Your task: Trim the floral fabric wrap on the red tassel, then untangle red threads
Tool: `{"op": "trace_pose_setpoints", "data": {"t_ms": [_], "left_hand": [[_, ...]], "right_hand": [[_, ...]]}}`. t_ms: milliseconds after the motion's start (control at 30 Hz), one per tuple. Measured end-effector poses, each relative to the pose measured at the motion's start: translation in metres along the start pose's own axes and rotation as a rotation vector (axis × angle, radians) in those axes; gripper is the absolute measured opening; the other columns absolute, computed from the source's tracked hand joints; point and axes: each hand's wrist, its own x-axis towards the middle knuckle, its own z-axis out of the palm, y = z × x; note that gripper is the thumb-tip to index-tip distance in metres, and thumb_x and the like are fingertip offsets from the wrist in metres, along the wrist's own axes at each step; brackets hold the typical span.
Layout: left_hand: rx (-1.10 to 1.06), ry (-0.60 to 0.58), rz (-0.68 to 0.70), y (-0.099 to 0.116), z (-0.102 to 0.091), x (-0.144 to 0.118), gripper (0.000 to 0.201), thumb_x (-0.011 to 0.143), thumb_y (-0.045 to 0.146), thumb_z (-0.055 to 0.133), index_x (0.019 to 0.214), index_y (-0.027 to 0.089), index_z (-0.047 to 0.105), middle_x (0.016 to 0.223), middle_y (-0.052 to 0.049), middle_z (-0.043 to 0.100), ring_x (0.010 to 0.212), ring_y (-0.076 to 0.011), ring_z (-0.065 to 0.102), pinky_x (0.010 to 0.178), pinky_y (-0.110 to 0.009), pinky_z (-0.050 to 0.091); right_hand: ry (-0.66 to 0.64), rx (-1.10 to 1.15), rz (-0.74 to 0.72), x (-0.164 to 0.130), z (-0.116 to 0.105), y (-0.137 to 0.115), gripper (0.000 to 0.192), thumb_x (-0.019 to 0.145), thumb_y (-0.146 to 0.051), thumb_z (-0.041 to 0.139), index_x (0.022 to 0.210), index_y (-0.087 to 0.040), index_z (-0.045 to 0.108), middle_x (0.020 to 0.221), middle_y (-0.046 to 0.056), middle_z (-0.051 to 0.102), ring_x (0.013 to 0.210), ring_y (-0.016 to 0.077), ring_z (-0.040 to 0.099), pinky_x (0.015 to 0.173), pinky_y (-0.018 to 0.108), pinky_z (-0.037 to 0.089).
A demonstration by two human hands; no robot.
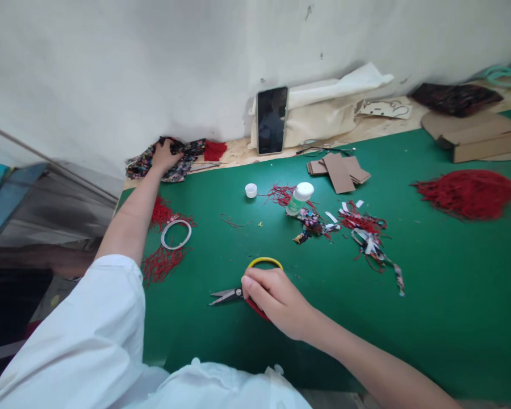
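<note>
Near the wall at the far left, my left hand has its fingers curled into a heap of dark floral fabric. Part of the grip is hidden in the folds. My right hand is closed around the handles of a pair of scissors, one loop yellow and the other red. The blades point left, slightly apart, just over the green table top. Left of the scissors, a white ring lies by bundles of red cords.
A small bottle with white cap and a white cup-like lid stand mid-table. Fabric scraps and cardboard pieces lie to the right, beyond them a red cord pile. A phone leans at the wall.
</note>
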Motion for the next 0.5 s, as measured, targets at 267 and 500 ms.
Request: {"op": "trace_pose_setpoints", "data": {"t_ms": [267,500], "left_hand": [[-0.041,-0.008,-0.023,-0.002,0.009,-0.001,0.052,0.077,0.018,0.051,0.127,0.012,0.059,0.133,-0.024,0.06,0.132,-0.0372,0.052,0.115,-0.054,0.035],[-0.208,0.192,-0.246,-0.015,-0.011,0.015,0.049,0.087,0.025,0.036,0.127,0.008,0.057,0.136,-0.024,0.057,0.138,-0.0367,0.046,0.118,-0.05,0.033]], "right_hand": [[-0.034,-0.196,0.027,0.005,-0.001,0.005,0.039,0.1,-0.041,0.037,0.068,-0.02,0.044,0.058,-0.004,0.042,0.057,0.0105,0.04,0.06,0.027,0.023],[-0.078,-0.284,0.016,0.004,0.0,-0.001,0.038,0.101,-0.038,0.038,0.069,-0.019,0.047,0.057,-0.003,0.048,0.054,0.0098,0.044,0.056,0.026,0.021]]}}
